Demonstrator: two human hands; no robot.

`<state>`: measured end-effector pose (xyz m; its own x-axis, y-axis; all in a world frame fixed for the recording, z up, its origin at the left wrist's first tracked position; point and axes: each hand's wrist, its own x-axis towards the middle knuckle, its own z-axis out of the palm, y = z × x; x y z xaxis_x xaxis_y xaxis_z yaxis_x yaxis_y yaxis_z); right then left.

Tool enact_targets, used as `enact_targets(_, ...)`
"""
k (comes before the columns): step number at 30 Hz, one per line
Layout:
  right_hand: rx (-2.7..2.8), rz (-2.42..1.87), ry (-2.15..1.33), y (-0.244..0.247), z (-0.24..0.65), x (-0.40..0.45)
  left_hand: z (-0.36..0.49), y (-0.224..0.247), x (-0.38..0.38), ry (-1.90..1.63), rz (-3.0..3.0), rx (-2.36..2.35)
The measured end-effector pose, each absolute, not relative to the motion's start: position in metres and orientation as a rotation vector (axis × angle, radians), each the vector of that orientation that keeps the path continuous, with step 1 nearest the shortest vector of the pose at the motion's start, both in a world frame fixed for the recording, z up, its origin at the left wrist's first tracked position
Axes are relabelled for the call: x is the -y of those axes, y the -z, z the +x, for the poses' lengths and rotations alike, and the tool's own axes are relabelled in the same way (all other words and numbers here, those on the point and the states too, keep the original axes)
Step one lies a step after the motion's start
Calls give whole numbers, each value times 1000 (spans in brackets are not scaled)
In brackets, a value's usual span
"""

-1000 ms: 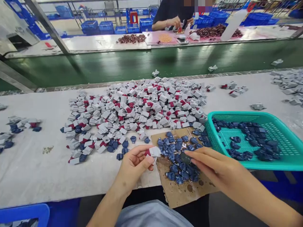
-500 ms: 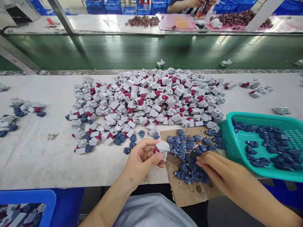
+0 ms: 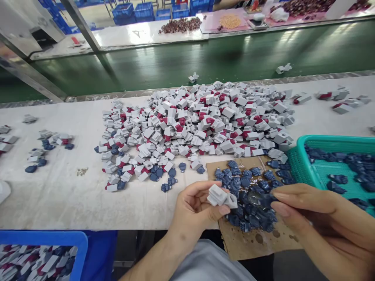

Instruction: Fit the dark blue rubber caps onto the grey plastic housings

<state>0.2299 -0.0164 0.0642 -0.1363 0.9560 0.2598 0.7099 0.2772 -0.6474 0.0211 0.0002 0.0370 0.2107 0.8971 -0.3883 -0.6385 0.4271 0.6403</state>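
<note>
Both our arms (image 3: 166, 248) are reaching forward. Our left hand (image 3: 199, 212) is pinching a gray piece (image 3: 222, 196) by the cardboard (image 3: 243, 244); our right hand (image 3: 319, 218) is pinching a dark piece (image 3: 266, 200) over blue pieces (image 3: 254, 218), holding it higher than before.

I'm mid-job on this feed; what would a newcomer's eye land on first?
The broad heap of light-grey and dark-red plastic pieces dominates the middle of the white table. On the right stands a bright teal perforated plastic basket with dark-blue moulded pieces inside. Nearer, the left hand grips a light-grey blocky piece by the brown cardboard sheet.
</note>
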Motion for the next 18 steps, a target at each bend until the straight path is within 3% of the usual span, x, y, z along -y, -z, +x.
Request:
enact_targets(8, 1841, -1217, -446, -63, 196, 6, 27, -47, 2, -1139, 439, -710)
enact_targets(18, 1732, -1377, -543, -49, 194, 19, 20, -41, 5, -1113, 750, -894)
